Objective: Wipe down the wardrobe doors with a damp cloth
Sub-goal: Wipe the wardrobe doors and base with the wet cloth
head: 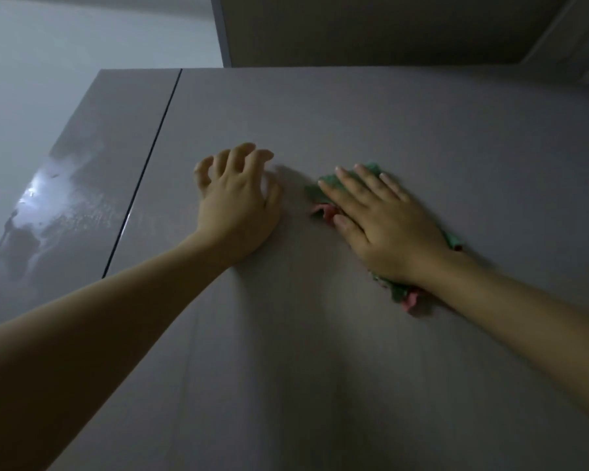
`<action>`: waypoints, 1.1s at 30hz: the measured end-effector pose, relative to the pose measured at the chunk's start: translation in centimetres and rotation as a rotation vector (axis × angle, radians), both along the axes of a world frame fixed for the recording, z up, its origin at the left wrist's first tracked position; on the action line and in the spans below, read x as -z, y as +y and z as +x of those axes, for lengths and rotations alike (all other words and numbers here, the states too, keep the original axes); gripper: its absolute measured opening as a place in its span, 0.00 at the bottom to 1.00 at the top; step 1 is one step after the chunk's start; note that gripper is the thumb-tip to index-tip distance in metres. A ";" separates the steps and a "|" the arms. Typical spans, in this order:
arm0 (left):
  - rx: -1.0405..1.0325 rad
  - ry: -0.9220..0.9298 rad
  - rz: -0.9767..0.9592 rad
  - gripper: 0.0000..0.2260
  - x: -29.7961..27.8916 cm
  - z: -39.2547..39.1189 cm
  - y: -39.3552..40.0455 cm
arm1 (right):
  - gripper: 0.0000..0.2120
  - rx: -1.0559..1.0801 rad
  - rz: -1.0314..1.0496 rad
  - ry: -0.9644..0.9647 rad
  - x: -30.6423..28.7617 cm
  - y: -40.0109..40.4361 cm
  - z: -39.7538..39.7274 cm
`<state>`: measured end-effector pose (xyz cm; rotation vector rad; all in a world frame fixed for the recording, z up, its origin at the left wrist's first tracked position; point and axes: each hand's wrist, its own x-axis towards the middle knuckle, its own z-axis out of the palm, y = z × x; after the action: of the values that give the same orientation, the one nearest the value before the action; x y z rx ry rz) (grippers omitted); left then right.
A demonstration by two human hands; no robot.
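Two bare hands are up against the wardrobe door (354,130) as I watch through the head camera, which looks steeply upward along the grey panel. I see the right hand (385,226) laid flat on the cloth (327,185), fingers straight and slightly spread, palm pressing the fabric against the door. It pinches nothing; the cloth is simply pinned under the open palm. The cloth is green with pink patches, bunched, and it shows past the fingertips at the top, beside the thumb, and again below the wrist, where a pink fold sticks out.

I see the left hand (238,205) just beside it on the same door, apart from the cloth. Its heel rests on the panel while the fingers are arched and loosely curled, tips lifted or barely touching; I cannot tell which. It holds nothing.

A dark vertical gap (143,171) separates this door from the neighbouring door (92,158) on the left, whose glossy face carries streaky smears and a bright reflection. Beyond that door a pale wall (65,45) shows. Above the doors a darker panel (371,28) spans the top of the view. Both forearms are bare.
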<state>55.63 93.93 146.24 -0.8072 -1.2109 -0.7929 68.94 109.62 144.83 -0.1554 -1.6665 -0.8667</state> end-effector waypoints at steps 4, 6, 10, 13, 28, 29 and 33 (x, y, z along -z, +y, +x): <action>0.000 -0.013 -0.096 0.27 -0.2 2.9 1.9 | 0.29 0.058 -0.219 0.194 -5.0 3.4 3.0; -0.011 -0.027 -0.123 0.25 -0.1 3.9 2.7 | 0.25 0.037 -0.322 0.277 -6.3 3.6 3.1; -0.052 -0.058 -0.159 0.22 0.8 5.1 4.3 | 0.27 -0.021 -0.149 0.193 -1.1 3.2 2.2; -0.047 -0.081 -0.165 0.23 1.2 5.2 4.6 | 0.33 -0.011 -0.033 0.084 0.5 5.2 4.6; -0.090 -0.170 -0.190 0.37 1.5 6.4 5.9 | 0.31 0.042 -0.183 0.215 -0.3 11.3 10.8; -0.080 -0.180 -0.186 0.38 1.5 6.6 5.9 | 0.29 0.049 -0.317 0.294 -1.7 11.7 11.4; -0.065 -0.219 -0.195 0.39 1.2 6.7 5.6 | 0.26 0.052 -0.391 0.366 -0.2 9.9 9.5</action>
<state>62.36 99.56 145.01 -0.8501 -1.5207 -0.7308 78.46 119.50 145.02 -0.5929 -1.4705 -0.5036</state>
